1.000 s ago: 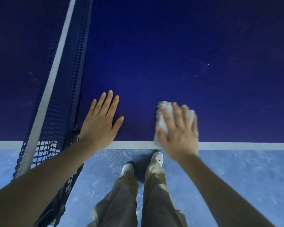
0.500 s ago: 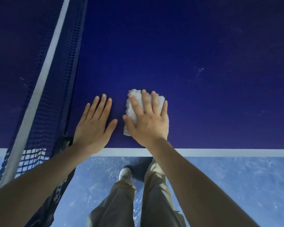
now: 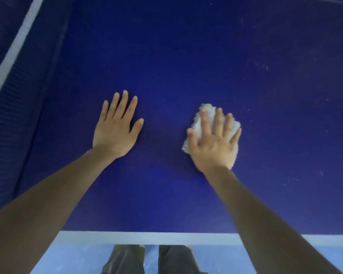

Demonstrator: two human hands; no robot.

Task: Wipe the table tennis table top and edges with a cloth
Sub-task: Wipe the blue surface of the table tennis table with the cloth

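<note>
The dark blue table tennis table top (image 3: 186,56) fills most of the view, with its white edge line (image 3: 147,237) near me. My right hand (image 3: 214,143) lies flat with spread fingers on a crumpled white cloth (image 3: 198,123), pressing it onto the table well in from the edge. My left hand (image 3: 116,127) rests flat on the bare table to the left of the cloth, fingers together, holding nothing. Most of the cloth is hidden under my right palm.
The dark net (image 3: 28,95) with its white top band (image 3: 14,48) runs diagonally along the left side. White specks (image 3: 261,65) dot the table at the right. Below the edge are the light blue floor (image 3: 77,260) and my trouser legs (image 3: 127,260).
Both hands have moved farther onto the table, away from the near edge. My right hand slid the cloth left beside my left hand, then back to the right, apart from it.
</note>
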